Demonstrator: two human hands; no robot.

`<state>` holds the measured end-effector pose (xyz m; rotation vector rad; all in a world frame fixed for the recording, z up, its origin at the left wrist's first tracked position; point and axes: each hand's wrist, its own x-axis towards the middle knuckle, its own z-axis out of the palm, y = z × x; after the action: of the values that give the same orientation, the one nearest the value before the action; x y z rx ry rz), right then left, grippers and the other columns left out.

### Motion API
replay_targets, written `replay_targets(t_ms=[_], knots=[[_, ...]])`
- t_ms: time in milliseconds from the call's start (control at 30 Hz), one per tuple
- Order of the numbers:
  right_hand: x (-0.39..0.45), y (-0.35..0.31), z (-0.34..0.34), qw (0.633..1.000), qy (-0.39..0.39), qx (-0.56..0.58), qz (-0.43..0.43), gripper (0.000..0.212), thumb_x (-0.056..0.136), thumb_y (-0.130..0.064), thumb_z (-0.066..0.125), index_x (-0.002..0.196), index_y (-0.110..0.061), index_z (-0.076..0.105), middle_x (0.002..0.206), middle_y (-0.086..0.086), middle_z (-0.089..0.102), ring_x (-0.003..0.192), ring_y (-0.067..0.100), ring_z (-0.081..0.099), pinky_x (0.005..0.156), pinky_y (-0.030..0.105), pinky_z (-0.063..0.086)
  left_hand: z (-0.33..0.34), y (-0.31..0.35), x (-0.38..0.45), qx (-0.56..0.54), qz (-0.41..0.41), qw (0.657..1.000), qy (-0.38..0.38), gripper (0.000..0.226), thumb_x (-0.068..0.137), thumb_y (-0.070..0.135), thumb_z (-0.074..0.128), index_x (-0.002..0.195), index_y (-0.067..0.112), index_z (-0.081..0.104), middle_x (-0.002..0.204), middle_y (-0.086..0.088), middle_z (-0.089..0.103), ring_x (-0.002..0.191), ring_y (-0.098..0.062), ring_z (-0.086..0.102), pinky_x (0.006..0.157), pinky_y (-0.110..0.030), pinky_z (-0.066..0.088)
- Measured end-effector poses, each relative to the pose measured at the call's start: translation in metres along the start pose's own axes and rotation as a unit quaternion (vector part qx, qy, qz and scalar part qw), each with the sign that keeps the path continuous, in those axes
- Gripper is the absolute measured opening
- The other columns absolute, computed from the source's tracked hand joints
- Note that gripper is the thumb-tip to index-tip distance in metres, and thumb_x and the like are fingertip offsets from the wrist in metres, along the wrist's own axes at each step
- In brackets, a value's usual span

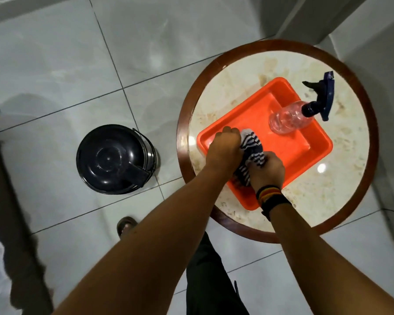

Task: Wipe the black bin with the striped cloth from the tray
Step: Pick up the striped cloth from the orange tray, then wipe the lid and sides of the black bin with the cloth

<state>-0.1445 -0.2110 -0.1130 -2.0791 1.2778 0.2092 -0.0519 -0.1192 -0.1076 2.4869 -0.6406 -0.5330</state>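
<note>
The striped cloth [251, 153], bunched navy-and-white, lay in the orange tray [305, 146]; my left hand [225, 146] and right hand [267, 170] both clutched it. A spray bottle [289, 119] stood beside; the black bin [114, 159] sat lidded on the floor.

Soft blur, overhead glare, edge distortion

two hands [225, 146], one striped cloth [251, 148]; one tray [305, 151], one bin [114, 159], one spray bottle [289, 118]
</note>
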Motion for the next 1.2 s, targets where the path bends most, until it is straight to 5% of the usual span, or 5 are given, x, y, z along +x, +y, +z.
replay_targets(t_ms=[167, 500, 933, 1067, 1200], knots=[[-0.021, -0.027, -0.022, 0.992, 0.051, 0.097, -0.062, 0.044, 0.073, -0.049, 0.068, 0.104, -0.018, 0.070, 0.102, 0.011, 0.072, 0.093, 0.031, 0.067, 0.087, 0.050, 0.055, -0.046, -0.004, -0.016, -0.144, -0.007, 0.985, 0.094, 0.033, 0.074, 0.011, 0.068, 0.104, -0.002, 0.065, 0.099, -0.020, 0.067, 0.089, -0.039, 0.065, 0.074, -0.044, 0.051], [-0.110, -0.184, 0.086, 0.962, -0.067, 0.096, -0.245, 0.035, 0.083, -0.020, 0.077, 0.117, -0.015, 0.072, 0.118, 0.013, 0.064, 0.108, 0.024, 0.063, 0.098, 0.030, 0.050, -0.159, -0.166, -0.107, -0.265, -0.176, 0.906, 0.278, 0.027, 0.079, 0.023, 0.071, 0.103, 0.011, 0.067, 0.097, -0.007, 0.068, 0.087, -0.022, 0.065, 0.080, -0.039, 0.056], [-0.084, -0.181, 0.318, 0.913, -0.194, -0.228, -0.277, 0.040, 0.093, -0.008, 0.059, 0.128, -0.022, 0.068, 0.130, 0.018, 0.060, 0.122, 0.039, 0.059, 0.107, 0.040, 0.047, -0.059, -0.367, -0.168, -0.244, -0.366, 0.893, 0.095, 0.026, 0.095, 0.017, 0.060, 0.118, 0.014, 0.070, 0.108, -0.008, 0.075, 0.095, -0.024, 0.073, 0.087, -0.040, 0.061], [-0.079, -0.168, 0.360, 0.922, -0.138, -0.196, -0.305, 0.056, 0.097, -0.020, 0.057, 0.151, -0.019, 0.043, 0.159, 0.014, 0.037, 0.146, 0.038, 0.034, 0.120, 0.050, 0.029, -0.045, -0.411, -0.157, -0.083, -0.377, 0.907, 0.166, 0.058, 0.096, 0.017, 0.056, 0.151, 0.009, 0.040, 0.156, -0.016, 0.041, 0.145, -0.035, 0.038, 0.118, -0.047, 0.037], [-0.093, -0.143, 0.389, 0.953, -0.132, -0.162, -0.217, 0.080, 0.100, -0.049, 0.050, 0.162, -0.017, 0.011, 0.172, 0.014, -0.001, 0.158, 0.037, 0.002, 0.121, 0.065, 0.013, -0.025, -0.445, -0.143, -0.089, -0.389, 0.915, 0.059, 0.116, 0.086, 0.040, 0.070, 0.160, 0.003, -0.011, 0.169, -0.021, -0.018, 0.156, -0.039, -0.020, 0.126, -0.055, -0.001]])
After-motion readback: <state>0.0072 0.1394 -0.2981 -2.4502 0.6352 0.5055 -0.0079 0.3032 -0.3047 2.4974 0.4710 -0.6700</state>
